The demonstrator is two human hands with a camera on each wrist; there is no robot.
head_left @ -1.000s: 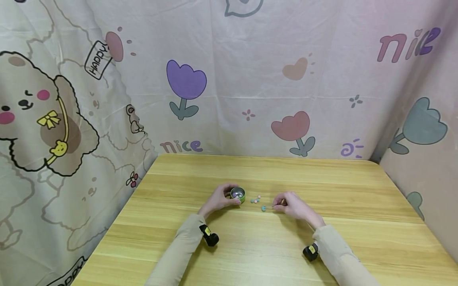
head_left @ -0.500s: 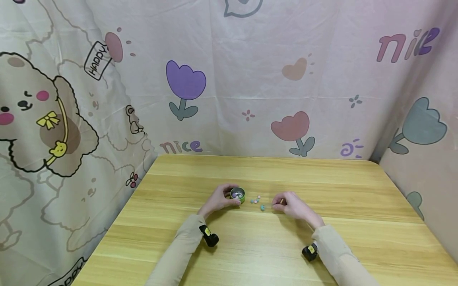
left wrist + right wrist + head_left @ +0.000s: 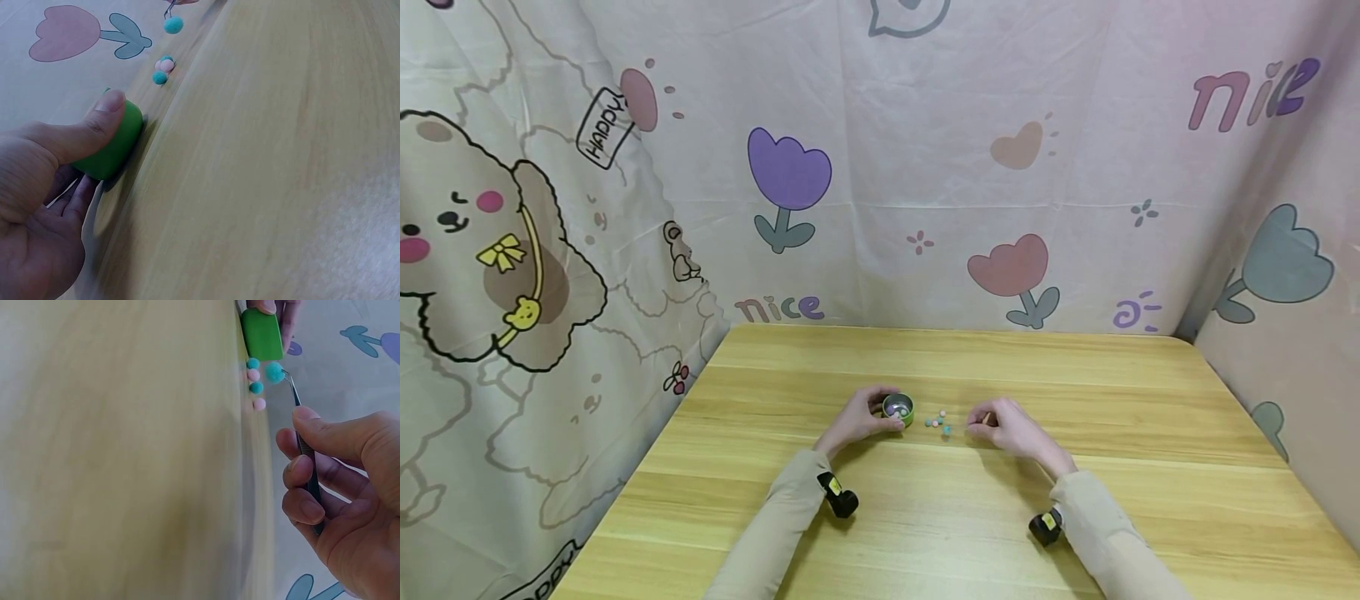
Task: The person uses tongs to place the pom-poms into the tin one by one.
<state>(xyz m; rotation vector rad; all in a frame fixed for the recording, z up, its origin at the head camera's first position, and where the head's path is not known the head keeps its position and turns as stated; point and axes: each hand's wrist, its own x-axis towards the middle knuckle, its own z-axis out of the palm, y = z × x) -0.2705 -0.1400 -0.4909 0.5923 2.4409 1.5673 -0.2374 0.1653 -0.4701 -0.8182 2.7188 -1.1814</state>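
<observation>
Turquoise pom-pom (image 3: 275, 372) is what I'm watching from my end: it hangs to the right of the green cup (image 3: 262, 334), pinched in the tweezers (image 3: 305, 445) and seemingly lifted off the table (image 3: 925, 517), just past some loose pom-poms (image 3: 256, 388) on that same side. I see the right hand (image 3: 1013, 427) gripping the tweezers between thumb and curled fingers, while the left hand (image 3: 859, 417) holds the cup from its left, thumb on the near wall. I'd judge this step a careful carry. To do it well, I would squeeze only as firmly as a soft, fuzzy ball needs, since a harder pinch might pop it out of the tips. I'd also give the loose pom-poms beside the cup clearance, and brace the cup upright, because a tilt could spill the small balls (image 3: 898, 413) inside.
</observation>
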